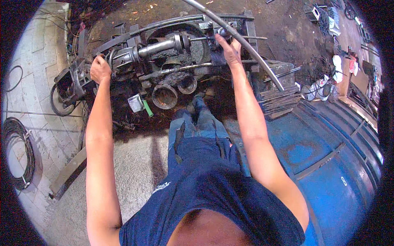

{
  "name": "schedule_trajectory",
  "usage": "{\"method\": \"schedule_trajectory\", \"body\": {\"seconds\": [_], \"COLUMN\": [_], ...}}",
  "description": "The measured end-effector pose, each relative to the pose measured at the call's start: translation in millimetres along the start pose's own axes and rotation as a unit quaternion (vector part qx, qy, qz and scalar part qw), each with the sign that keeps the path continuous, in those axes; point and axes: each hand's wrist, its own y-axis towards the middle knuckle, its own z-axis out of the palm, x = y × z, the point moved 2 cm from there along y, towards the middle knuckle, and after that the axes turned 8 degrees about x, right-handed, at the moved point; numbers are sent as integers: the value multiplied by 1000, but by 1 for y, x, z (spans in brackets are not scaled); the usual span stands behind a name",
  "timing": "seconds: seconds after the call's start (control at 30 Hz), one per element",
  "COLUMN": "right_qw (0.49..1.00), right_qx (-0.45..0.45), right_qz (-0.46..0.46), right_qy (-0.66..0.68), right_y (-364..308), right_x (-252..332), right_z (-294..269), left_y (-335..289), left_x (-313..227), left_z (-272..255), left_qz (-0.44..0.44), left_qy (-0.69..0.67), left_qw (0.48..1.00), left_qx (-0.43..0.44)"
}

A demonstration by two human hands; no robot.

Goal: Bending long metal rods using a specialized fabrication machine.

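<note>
A dark, greasy machine with a metal frame [176,69] lies across the far side. At its left end my left hand [99,70] is closed like a fist; what it grips is hidden. A shiny metal cylinder [158,47] runs along the machine between my hands, and a thin rod [256,38] extends from its right side. My right hand [230,50] curls against a dark block at the machine's right, thumb and fingers bent around a part I cannot make out. A long metal bar [254,53] slants past that hand, its upper end leaving the view.
A stack of thin metal rods [279,100] rests right of the machine, beside a blue metal surface [324,176]. A green-handled tool [147,108] lies below the machine, near two round pipe openings. Coiled black cable [20,151] lies on the tiles at left. Scrap and wires litter the far right.
</note>
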Motion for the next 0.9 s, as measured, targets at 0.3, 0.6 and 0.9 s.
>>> {"method": "schedule_trajectory", "body": {"seconds": [0.3, 0.6, 0.9], "right_qw": [999, 999, 992], "right_qx": [6, 7, 16], "right_qz": [3, 30, 72], "right_qy": [53, 41, 106], "right_y": [2, 1, 2], "right_x": [24, 25, 18], "right_z": [5, 7, 10], "left_y": [3, 1, 1], "left_x": [8, 5, 5], "left_z": [4, 1, -2], "left_qz": [18, 38, 49], "left_qy": [4, -15, -23], "left_qw": [1000, 999, 998], "left_qx": [-25, -27, -28]}}
